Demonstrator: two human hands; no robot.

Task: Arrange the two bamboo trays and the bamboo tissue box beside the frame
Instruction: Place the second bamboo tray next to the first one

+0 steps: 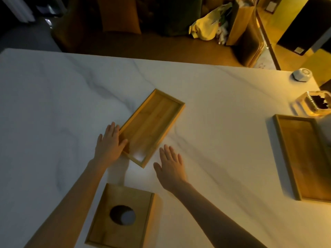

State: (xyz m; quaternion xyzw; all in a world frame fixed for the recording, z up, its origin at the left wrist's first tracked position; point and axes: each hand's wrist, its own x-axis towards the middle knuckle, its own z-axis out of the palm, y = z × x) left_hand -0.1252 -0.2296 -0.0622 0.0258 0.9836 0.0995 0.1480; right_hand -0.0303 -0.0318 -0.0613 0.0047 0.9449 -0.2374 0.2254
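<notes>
The near bamboo tray (151,127) lies skewed mid-worktop (53,97), light, rigid, likely slippery. The left hand (110,144) rests its released fingers on the left rim; the right hand (170,167) hovers beside it, fingers spread. Its long rims look best to hold.

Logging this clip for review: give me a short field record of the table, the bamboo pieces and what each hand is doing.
surface: white marble table
centre tray: empty, lying at an angle
right tray: empty, near the table's right edge, partly cut off by the picture
tissue box: near edge, round hole on top
left hand: open, fingers against the centre tray's near-left corner
right hand: open, beside the centre tray, not touching it
other items: white faceted object; clear container with dark contents
frame: cannot tell
</notes>
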